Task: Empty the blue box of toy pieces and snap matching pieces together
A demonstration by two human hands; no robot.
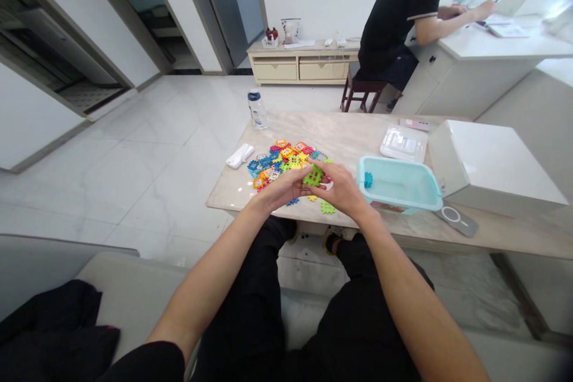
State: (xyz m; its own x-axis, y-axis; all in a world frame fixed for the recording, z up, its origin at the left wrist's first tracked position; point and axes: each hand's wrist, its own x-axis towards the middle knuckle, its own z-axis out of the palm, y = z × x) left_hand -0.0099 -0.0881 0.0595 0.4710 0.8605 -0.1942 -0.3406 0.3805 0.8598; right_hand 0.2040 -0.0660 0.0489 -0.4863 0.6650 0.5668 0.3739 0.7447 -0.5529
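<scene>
Between my two hands is a green square building piece (313, 175) with a window-like grid, held above the near side of the table. My left hand (289, 186) grips it from the left, thumb along its upper edge. From the right, my right hand (339, 186) pinches the same piece, its fingers partly hidden behind it. Just beyond my hands spreads a pile of colourful interlocking pieces (273, 161) in blue, orange, yellow, red, white and green. Another green piece (327, 208) lies flat near the table edge, below my right hand.
A light blue plastic tub (398, 205) with one blue piece (367, 179) inside stands right of my hands. Around it are a clear lid (404, 142), a white box (496, 161) and a grey object (459, 220). A bottle (257, 111) and white tissue pack (240, 156) stand left; a person (403, 18) sits beyond.
</scene>
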